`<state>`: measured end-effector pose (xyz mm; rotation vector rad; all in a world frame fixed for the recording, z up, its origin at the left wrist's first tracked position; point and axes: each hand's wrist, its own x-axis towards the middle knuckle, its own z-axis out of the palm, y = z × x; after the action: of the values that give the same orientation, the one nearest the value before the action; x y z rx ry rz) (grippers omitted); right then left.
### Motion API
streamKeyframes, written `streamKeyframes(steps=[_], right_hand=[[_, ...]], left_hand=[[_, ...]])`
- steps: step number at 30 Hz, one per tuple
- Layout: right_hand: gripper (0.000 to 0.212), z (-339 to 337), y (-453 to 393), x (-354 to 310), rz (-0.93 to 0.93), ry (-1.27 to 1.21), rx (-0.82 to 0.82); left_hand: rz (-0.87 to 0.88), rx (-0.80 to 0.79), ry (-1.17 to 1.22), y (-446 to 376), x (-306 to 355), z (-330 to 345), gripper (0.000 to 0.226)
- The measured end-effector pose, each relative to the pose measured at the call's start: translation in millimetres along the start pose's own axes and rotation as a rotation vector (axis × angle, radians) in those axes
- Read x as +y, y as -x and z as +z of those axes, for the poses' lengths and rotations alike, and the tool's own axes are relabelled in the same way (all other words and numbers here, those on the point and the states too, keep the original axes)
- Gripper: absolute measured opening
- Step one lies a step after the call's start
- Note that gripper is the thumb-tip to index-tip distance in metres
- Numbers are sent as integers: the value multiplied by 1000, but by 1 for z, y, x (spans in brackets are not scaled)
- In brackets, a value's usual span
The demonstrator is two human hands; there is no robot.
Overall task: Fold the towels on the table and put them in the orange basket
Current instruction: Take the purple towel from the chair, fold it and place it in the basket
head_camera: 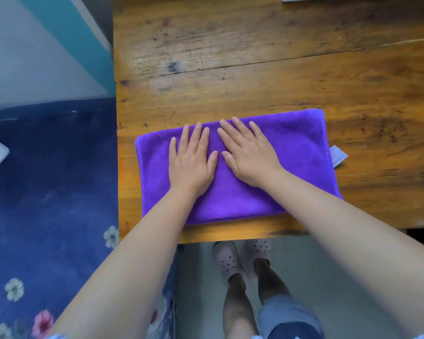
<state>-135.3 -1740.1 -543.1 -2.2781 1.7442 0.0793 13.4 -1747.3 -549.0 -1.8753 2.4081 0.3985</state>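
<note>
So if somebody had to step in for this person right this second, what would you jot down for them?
Left hand: flat, fingers straight, pressing on the purple towel.
Right hand: flat beside it, also pressing on the towel.
Towel: lying as a flat rectangle near the front edge of the wooden table, white tag sticking out on the right.
Done: towel looks at least partly folded and smoothed.
Left: finish folding, then put it in the orange basket, which is out of view.

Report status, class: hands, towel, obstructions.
Left hand, right hand flat, pressing folded purple microfibre towel. Towel on wooden table. Orange basket not visible. No obstructions.
</note>
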Motion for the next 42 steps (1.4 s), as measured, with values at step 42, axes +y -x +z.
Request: streamKeyframes(steps=[42], right_hand=[[33, -34, 80, 49, 1083, -781, 173]], left_hand=[[20, -21, 0, 40, 30, 12, 69]])
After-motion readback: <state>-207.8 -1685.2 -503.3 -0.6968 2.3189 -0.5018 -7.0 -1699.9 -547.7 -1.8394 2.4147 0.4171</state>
